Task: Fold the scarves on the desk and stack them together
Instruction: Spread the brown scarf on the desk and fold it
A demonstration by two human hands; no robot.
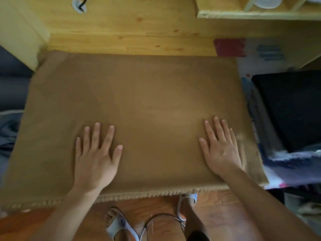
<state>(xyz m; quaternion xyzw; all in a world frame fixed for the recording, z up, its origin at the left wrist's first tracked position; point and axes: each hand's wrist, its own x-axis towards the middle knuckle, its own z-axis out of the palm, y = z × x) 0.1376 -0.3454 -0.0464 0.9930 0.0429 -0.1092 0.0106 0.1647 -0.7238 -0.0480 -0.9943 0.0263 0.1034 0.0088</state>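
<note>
A large brown scarf (139, 101) lies spread flat over the wooden desk (121, 37), its fringed hem hanging over the near edge. My left hand (97, 157) lies flat on it at the near left, fingers straight and spread. My right hand (220, 148) presses flat on it near the right edge, fingers straight. A white scarf with red and blue patches (257, 54) lies to the right, partly under a black folded scarf (291, 108).
A wooden shelf (251, 14) overhangs the desk at the back right. A cable grommet (79, 5) sits at the back left. Blue fabric (10, 122) lies beside the desk on the left. Below the desk edge are the floor and my sandalled feet (118, 223).
</note>
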